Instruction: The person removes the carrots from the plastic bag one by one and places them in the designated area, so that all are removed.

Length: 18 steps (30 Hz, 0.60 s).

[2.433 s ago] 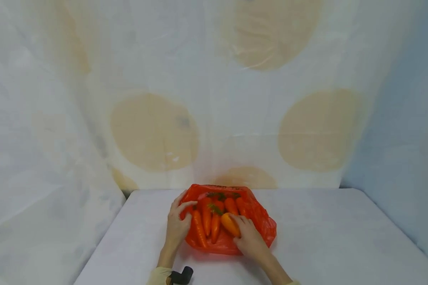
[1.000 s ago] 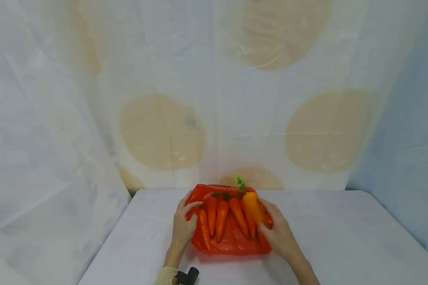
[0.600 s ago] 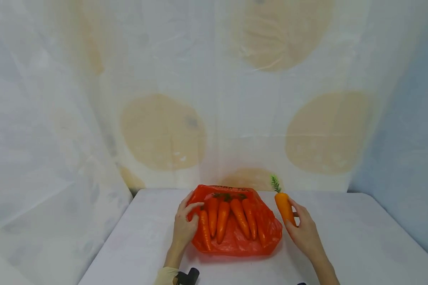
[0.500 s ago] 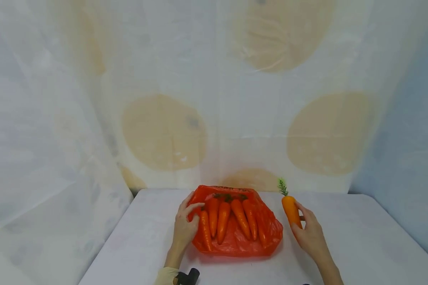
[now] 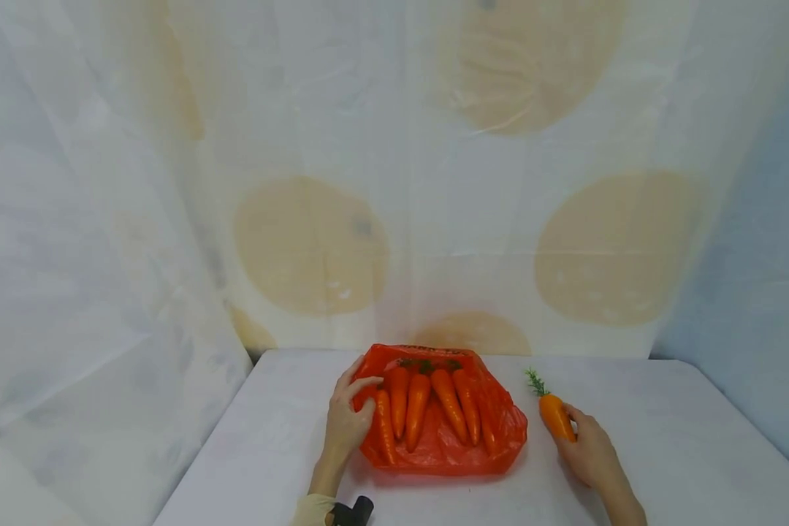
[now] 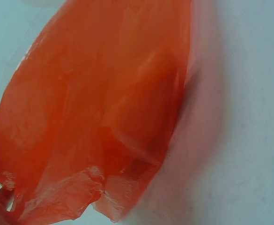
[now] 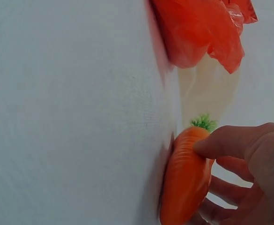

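From my end, I see the right hand (image 5: 589, 449) pinching a carrot (image 5: 555, 416) between thumb and fingers, to the right of the red bag (image 5: 511, 427) and apart from it. The carrot tilts with its green top (image 5: 537, 382) toward the far left. In the right wrist view it is right down by the worktop (image 5: 684, 431), though I cannot tell whether it touches. The left hand (image 5: 345, 422) holds the left edge of the bag, its fingers bent. Inside the bag I count at least five more carrots (image 5: 418, 413) side by side, leafy ends far and tips near. Beyond the worktop I see a pale sheet (image 5: 460, 277) with tan circles (image 5: 313, 245). A cream sleeve (image 5: 312, 510) and a black device (image 5: 360, 510) show at the left wrist.
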Motion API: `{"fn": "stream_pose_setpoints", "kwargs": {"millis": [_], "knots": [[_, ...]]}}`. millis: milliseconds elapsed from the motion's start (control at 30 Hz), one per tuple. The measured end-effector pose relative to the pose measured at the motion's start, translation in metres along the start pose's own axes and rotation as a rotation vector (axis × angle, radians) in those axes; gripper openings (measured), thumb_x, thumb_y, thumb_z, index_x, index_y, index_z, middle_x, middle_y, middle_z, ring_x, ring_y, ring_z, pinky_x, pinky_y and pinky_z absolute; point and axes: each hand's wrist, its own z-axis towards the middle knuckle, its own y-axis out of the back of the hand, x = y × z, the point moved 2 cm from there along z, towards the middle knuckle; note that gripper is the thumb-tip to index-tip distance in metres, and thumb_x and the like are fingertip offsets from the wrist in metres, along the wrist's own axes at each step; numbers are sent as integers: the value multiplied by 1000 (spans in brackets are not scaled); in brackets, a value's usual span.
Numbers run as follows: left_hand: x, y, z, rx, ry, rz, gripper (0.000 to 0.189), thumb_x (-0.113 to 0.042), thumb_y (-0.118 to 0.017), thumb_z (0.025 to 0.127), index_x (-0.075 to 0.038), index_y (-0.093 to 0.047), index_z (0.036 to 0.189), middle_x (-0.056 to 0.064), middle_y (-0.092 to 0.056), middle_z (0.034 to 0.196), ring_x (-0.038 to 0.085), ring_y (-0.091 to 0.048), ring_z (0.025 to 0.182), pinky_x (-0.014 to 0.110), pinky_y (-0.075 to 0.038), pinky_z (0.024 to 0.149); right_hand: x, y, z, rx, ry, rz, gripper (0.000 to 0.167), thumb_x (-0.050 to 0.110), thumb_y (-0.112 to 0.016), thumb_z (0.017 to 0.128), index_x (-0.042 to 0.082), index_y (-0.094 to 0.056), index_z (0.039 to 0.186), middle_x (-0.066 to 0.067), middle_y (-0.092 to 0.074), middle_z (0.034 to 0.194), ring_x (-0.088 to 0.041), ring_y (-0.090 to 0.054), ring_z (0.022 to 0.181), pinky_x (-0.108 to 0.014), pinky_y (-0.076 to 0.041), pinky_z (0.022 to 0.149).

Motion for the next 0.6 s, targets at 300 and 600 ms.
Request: {"fn": "stream_pose_setpoints", "kwargs": {"millis": [300,600], "knots": [[1,0,1,-3,-23,-15,41,4,-58,83,-25,-74,106,-4,-46,150,26,-42,138,62,-34,109,4,1,-5,7,-56,-38,65,13,-63,89,-9,-35,143,-37,-45,130,-46,-50,110,-64,-40,100],[0,2,1,5,0,-23,40,4,-58,83,-24,-74,106,-6,-45,151,25,-41,139,61,-34,109,5,2,-5,-1,-42,-34,66,15,-64,90,-10,-34,143,-37,-43,130,-44,-51,108,-63,-41,101]]}}
